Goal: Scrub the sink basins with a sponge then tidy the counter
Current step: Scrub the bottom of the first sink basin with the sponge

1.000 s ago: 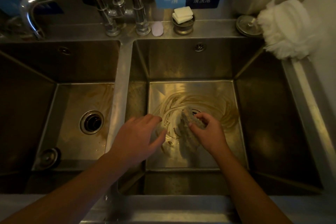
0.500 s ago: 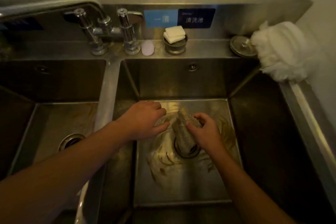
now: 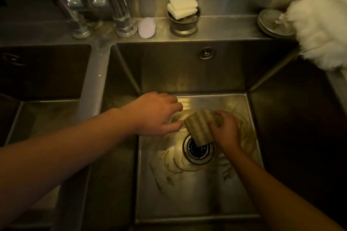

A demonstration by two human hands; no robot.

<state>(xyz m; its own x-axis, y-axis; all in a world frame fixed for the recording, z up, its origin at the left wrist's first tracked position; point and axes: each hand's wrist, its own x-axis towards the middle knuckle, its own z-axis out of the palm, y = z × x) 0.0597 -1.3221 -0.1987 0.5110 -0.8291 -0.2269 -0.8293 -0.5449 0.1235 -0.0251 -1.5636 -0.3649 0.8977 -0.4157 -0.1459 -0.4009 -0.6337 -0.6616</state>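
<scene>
My right hand grips a ribbed, dirty sponge down in the right steel basin, just above the round drain. The basin floor around the drain is streaked with brownish smears. My left hand hovers palm down beside the sponge, on its left, fingers loosely spread and holding nothing. The left basin lies beyond the divider, mostly dark.
On the back ledge stand the tap, a pale soap bar, a metal cup with two white sponges, and a flat metal drain lid. A white fluffy cloth lies at the right corner.
The view has moved in closer over the right basin. My right hand has turned the sponge so its ribbed face shows, over the drain. My left hand stays next to it.
</scene>
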